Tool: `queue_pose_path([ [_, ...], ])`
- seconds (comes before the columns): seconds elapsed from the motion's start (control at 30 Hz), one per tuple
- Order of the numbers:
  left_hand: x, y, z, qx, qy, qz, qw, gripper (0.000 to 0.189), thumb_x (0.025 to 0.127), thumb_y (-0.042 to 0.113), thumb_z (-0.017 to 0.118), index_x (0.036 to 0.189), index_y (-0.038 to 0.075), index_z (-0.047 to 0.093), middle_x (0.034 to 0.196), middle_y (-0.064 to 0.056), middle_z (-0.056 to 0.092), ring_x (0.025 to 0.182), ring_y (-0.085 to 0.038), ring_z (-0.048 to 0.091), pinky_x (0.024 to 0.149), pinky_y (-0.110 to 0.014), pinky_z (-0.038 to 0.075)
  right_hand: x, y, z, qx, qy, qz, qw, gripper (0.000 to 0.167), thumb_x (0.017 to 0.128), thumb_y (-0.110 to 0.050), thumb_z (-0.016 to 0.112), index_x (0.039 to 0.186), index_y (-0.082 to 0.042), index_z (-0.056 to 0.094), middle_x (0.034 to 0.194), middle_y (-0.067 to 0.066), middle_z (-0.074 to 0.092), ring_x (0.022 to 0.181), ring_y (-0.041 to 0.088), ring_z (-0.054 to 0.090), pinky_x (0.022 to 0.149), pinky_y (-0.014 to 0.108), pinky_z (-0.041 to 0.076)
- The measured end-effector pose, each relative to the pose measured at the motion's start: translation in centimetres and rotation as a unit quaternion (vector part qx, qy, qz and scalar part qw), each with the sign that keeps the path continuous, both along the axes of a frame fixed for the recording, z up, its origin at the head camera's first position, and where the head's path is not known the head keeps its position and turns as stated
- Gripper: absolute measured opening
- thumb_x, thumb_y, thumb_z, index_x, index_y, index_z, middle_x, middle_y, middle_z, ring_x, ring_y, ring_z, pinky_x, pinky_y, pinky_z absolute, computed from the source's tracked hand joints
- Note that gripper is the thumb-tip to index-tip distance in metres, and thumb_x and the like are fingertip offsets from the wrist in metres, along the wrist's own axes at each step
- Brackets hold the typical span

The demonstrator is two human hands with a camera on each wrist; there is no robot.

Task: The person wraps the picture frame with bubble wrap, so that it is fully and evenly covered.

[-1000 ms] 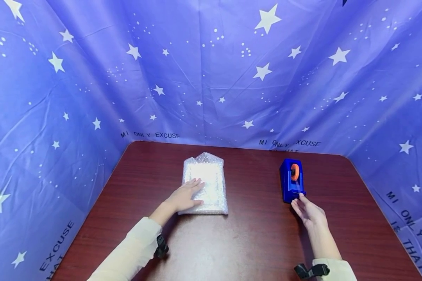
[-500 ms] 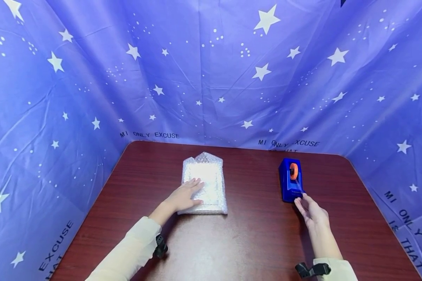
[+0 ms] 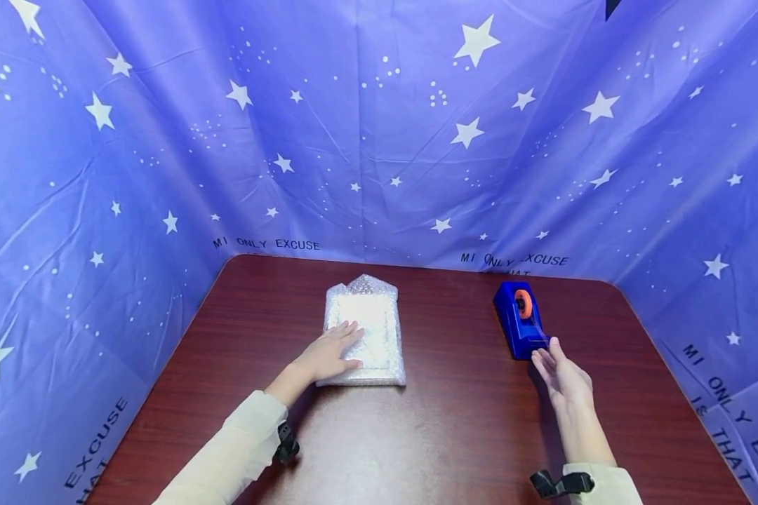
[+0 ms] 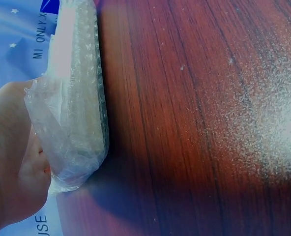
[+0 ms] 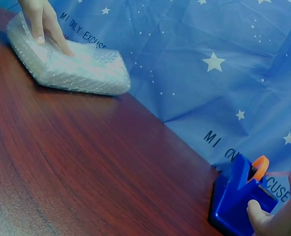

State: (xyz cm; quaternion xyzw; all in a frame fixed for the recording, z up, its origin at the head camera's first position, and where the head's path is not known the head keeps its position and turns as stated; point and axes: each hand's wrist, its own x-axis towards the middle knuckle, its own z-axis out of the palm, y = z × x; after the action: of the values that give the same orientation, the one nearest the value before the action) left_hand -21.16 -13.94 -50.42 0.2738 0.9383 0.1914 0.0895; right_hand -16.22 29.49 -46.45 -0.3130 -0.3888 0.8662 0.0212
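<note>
My left hand (image 3: 330,353) rests with spread fingers on a flat rectangular packet in bubble wrap (image 3: 379,344), pressing it on the table. Its wrapped side and a loose flap of film show in the left wrist view. Over on the right stands a blue tape dispenser (image 3: 512,326) with an orange-cored roll of tape (image 3: 523,304). At its front end my right hand (image 3: 568,382) pinches the clear end of the tape, which runs from the roll to the fingertips. One fingertip (image 5: 254,209) lies against the dispenser's front in the right wrist view.
The brown wooden table (image 3: 455,435) has rounded far corners. Blue curtains (image 3: 366,140) with white stars close off the back and both sides, hanging close to the table edges.
The right hand has drawn slightly right and away from the dispenser's front, stretching the tape. The dispenser has turned a little, its front swinging right. The left hand stays on the packet.
</note>
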Motion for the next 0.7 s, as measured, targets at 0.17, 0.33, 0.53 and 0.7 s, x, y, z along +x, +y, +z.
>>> queue_pose_path([
  [0.17, 0.0, 0.0, -0.1, 0.000, -0.002, -0.001, 1.0000, 0.069, 0.091, 0.038, 0.060, 0.148, 0.008, 0.037, 0.157, -0.015, 0.032, 0.148, -0.034, 0.025, 0.122, -0.049, 0.022, 0.4, -0.4, -0.1, 0.008, -0.001, -0.021, 0.9998, 0.026, 0.089, -0.007, 0.063, 0.064, -0.010, 0.068, 0.065, 0.003, 0.072, 0.066, 0.009, 0.072, 0.072, 0.020, 0.060],
  [0.33, -0.1, 0.0, 0.0, -0.001, -0.002, 0.002, 1.0000, 0.069, 0.091, 0.038, 0.060, 0.148, 0.009, 0.036, 0.157, -0.015, 0.031, 0.148, -0.033, 0.024, 0.123, -0.049, 0.022, 0.3, -1.0, -0.2, 0.063, 0.006, -0.055, 0.9965, 0.031, 0.090, 0.000, 0.057, 0.061, -0.009, 0.063, 0.063, -0.002, 0.071, 0.062, 0.006, 0.071, 0.069, 0.018, 0.060],
  [0.53, -0.1, 0.0, 0.0, -0.002, -0.002, 0.001, 1.0000, 0.069, 0.091, 0.038, 0.060, 0.149, 0.009, 0.036, 0.157, -0.015, 0.031, 0.148, -0.033, 0.024, 0.123, -0.048, 0.022, 0.1, -1.2, -0.5, 0.102, -0.005, -0.077, 0.9919, 0.034, 0.088, 0.000, 0.061, 0.055, -0.008, 0.056, 0.064, -0.008, 0.069, 0.061, 0.000, 0.068, 0.070, 0.014, 0.058],
  [0.7, -0.1, -0.1, -0.1, 0.000, -0.002, 0.003, 1.0000, 0.069, 0.091, 0.038, 0.060, 0.149, 0.009, 0.036, 0.157, -0.014, 0.031, 0.148, -0.033, 0.024, 0.123, -0.048, 0.021, 0.2, -1.4, -0.6, 0.107, -0.002, -0.078, 0.9912, 0.034, 0.088, -0.002, 0.061, 0.055, -0.008, 0.055, 0.066, -0.010, 0.069, 0.063, -0.002, 0.067, 0.072, 0.011, 0.057],
])
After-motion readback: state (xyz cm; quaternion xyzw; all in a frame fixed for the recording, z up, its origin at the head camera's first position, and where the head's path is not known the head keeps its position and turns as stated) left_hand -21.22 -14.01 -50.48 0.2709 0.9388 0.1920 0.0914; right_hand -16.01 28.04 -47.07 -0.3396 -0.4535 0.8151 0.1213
